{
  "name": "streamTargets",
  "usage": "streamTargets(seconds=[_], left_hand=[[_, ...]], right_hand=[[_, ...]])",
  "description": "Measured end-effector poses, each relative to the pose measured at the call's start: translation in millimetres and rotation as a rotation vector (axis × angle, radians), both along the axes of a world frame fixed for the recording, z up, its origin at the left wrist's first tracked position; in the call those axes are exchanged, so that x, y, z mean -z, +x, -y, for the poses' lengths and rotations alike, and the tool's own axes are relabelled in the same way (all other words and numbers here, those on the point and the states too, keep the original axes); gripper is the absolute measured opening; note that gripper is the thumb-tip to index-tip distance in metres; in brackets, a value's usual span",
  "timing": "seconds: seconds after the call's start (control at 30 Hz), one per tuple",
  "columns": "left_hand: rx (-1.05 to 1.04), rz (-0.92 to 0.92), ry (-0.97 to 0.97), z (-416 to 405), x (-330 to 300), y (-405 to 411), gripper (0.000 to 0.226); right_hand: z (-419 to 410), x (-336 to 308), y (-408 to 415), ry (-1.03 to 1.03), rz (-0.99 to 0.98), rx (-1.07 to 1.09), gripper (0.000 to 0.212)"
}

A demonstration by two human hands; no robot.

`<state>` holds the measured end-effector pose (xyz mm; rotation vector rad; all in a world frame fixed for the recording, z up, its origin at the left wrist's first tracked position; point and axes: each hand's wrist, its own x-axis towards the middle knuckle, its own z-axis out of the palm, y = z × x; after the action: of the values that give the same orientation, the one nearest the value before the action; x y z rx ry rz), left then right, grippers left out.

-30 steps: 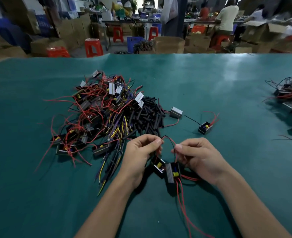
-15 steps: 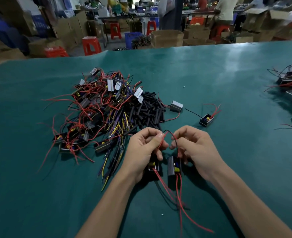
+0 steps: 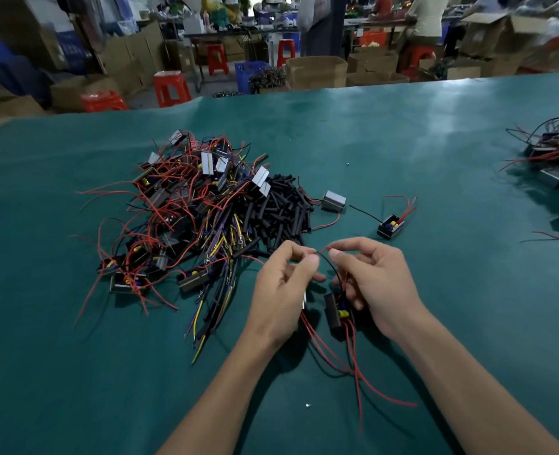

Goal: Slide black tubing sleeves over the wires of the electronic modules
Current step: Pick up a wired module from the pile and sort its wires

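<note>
Head view: the left hand [image 3: 283, 290] and the right hand [image 3: 378, 284] were raised just above the teal-covered bench [image 3: 403, 142], close together. The left thumb and forefinger were pinched together on a thin wire end; the right thumb and forefinger were likewise pinched on a thin red wire [image 3: 324, 249] — the two pinches nearly touching. Whether a sleeve was already on either wire could not be told. A thin black wire [image 3: 330, 267] curved down from the pinch to a small black box-shaped electronic module [image 3: 335, 311] held under the right hand's lower fingers [image 3: 353, 295]; long red leads [image 3: 357, 372] trailed from it onto the bench towards the camera.

Beyond the hands lay a heap of short black tubing sleeves [image 3: 281, 208], touching a larger tangled pile of modules with red, yellow and black wires [image 3: 179, 218] on its left. A grey-cased module [image 3: 334, 201] and an open black module with yellow parts [image 3: 390, 225] lay separately to the right of the sleeves. A further cluster of wired modules [image 3: 557, 159] sat at the far right edge.
</note>
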<state>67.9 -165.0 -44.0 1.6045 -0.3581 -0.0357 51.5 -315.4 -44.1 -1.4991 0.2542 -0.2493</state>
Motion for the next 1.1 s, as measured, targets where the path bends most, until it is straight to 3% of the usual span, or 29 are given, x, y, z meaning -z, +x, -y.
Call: streamTargets(seconds=[0.17, 0.4, 0.6, 0.8, 0.87, 1.0, 1.1], left_hand=[[-0.080, 0.244, 0.262, 8.8, 5.4, -8.5, 0.042], [-0.162, 0.281, 0.263, 11.2, 6.2, -11.8, 0.016], [-0.115, 0.491, 0.381, 13.1, 8.3, -18.8, 0.021], [-0.081, 0.484, 0.386, 11.5, 10.2, -14.0, 0.012], [-0.091, 0.471, 0.393, 10.8, 11.6, -12.5, 0.014], [-0.075, 0.437, 0.442, 10.8, 11.3, -8.5, 0.019], [-0.080, 0.400, 0.490, 10.3, 9.2, -10.6, 0.015]], right_hand=[[-11.0, -0.1, -4.1, 0.002, 0.022, 0.035, 0.011], [-14.3, -7.4, -7.9, 0.157, 0.007, 0.038, 0.013], [-9.0, -8.6, -7.3, 0.264, -0.023, 0.125, 0.025], [-7.2, -6.6, -6.1, 0.228, -0.026, 0.107, 0.033], [-5.6, -6.3, -7.7, 0.086, -0.017, 0.166, 0.029], [-2.3, -16.8, -14.8, -0.502, 0.099, 0.389, 0.016], [-23.3, -47.8, -13.8, -0.681, 0.328, 0.305, 0.005]])
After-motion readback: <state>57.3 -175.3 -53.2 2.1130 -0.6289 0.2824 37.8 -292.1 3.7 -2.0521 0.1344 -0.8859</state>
